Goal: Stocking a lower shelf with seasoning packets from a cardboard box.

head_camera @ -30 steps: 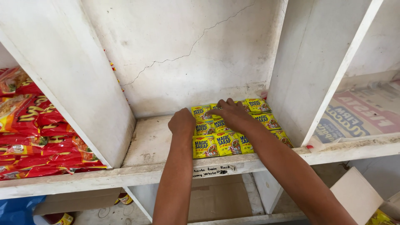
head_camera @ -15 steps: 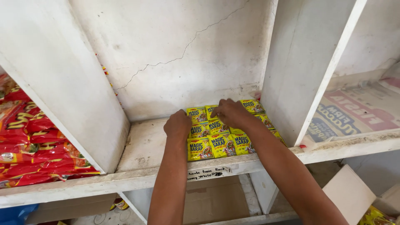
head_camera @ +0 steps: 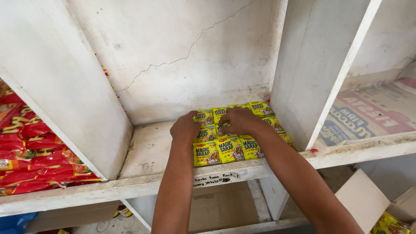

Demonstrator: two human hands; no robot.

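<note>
Both hands have barely shifted since the earlier frames; they remain pressed on the same yellow sachets while the view has crept a little closer. Left hand [head_camera: 185, 128] rests at the left edge of the block of yellow seasoning sachets [head_camera: 225, 149], its fingers curled against the packets rather than closed around one, so its grip is loose. Right hand [head_camera: 237, 120] lies flat over the middle rows, palm down, with nothing grasped. Squaring the block well seems to call for light, even pressure from both sides, nudging the edges into line without buckling the thin packets. The sachets are small, glossy and yellow with red and green print, laid overlapping in rows on the white wooden shelf [head_camera: 149, 149], toward its right side near the upright divider [head_camera: 303, 86]. Red snack packs [head_camera: 30, 151] fill the neighbouring compartment to the left.
</note>
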